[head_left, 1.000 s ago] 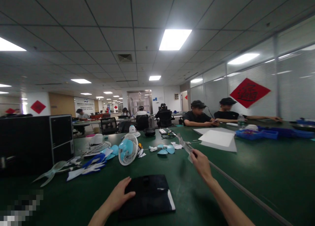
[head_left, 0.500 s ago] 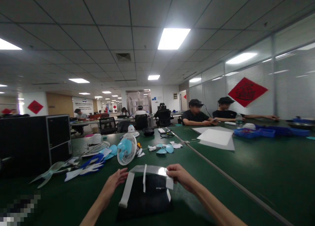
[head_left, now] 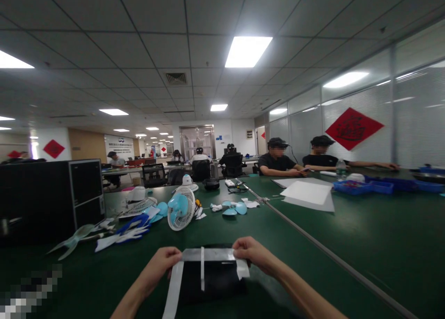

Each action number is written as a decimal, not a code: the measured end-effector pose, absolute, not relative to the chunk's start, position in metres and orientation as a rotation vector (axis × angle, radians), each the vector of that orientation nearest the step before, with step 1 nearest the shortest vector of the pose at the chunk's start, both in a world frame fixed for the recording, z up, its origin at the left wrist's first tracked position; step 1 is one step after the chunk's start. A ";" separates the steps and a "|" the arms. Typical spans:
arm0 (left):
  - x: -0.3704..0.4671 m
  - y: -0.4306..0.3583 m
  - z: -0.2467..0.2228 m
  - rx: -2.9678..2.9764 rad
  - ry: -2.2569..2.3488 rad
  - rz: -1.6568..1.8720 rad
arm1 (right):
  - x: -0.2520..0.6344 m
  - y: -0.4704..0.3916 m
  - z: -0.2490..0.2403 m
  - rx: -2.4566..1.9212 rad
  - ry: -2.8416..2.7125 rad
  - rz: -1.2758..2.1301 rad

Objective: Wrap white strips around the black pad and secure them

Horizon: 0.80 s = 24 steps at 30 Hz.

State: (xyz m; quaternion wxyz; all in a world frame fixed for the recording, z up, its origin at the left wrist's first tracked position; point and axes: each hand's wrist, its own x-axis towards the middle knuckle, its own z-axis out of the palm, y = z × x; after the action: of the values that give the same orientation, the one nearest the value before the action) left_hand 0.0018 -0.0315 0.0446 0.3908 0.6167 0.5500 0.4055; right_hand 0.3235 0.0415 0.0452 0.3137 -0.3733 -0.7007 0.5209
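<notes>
A clear plastic strip with white bands [head_left: 208, 254] stretches between my two hands, above a black flat sheet [head_left: 212, 282] near the front of the green table. My left hand [head_left: 162, 265] pinches the strip's left end, where a long white band [head_left: 174, 289] hangs down. At the other end, the fingers of my right hand [head_left: 253, 253] are closed on the right corner, with a short white piece hanging below. A narrow white strip crosses the middle.
Fans [head_left: 181, 208], blue-white gloves [head_left: 127, 232] and light-blue blades [head_left: 234, 208] lie ahead. A black computer case [head_left: 85, 194] stands left. White sheets [head_left: 308, 194], blue trays [head_left: 352, 187] and a bottle [head_left: 341, 169] are at right, near two seated people. A metal seam [head_left: 313, 235] crosses the green table [head_left: 382, 245].
My left hand has closed on the strip's left corner. The strip's top edge has come lower and straighter, and its left band hangs lower. My right hand keeps its hold.
</notes>
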 end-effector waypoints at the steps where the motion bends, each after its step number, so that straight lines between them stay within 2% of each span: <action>1: 0.002 -0.034 0.044 1.550 1.354 0.969 | 0.325 0.039 0.046 -1.006 -1.859 1.376; 5: 0.001 -0.037 0.035 1.567 1.353 0.727 | 0.329 0.033 0.044 -1.097 -1.953 1.338; 9: 0.000 -0.031 0.024 1.637 1.515 0.596 | 0.324 0.036 0.031 -1.209 -2.065 1.148; 15: 0.000 -0.027 0.023 1.855 1.593 0.542 | 0.318 0.043 0.016 -1.234 -2.159 0.962; 24: 0.002 -0.031 0.026 1.905 1.658 0.509 | 0.317 0.035 0.021 -1.265 -2.234 0.778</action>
State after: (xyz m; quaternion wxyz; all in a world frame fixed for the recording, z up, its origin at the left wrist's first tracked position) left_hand 0.0023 -0.0308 0.0261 0.2788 0.7102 0.6179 0.1899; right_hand 0.3169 0.0346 0.0213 0.2273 -0.4593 -0.8110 0.2823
